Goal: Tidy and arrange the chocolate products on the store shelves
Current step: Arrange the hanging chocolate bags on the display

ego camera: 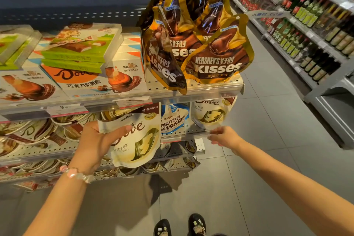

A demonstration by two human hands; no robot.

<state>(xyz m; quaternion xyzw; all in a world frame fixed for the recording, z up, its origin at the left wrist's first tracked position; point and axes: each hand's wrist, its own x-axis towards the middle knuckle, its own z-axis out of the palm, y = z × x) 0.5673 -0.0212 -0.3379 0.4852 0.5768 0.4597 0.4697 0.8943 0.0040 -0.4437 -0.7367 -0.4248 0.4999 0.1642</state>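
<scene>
Head view. Left hand (pixel 92 142): grips a white Dove pouch (pixel 135 140), held off the shelves. Right hand (pixel 223 137): fingers loose, grasping nothing, at the shelf edge (pixel 183 137). Above both hands: gold Kisses bags (pixel 220 59). Between them: blue Kisses bag (pixel 173 119).

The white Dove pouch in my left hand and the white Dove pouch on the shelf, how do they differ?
The held Dove pouch is gripped by the left hand off the shelf and tilted; the shelved Dove pouch stands upright, its top hidden by the shelf above. Both show the same white and gold design.
</scene>
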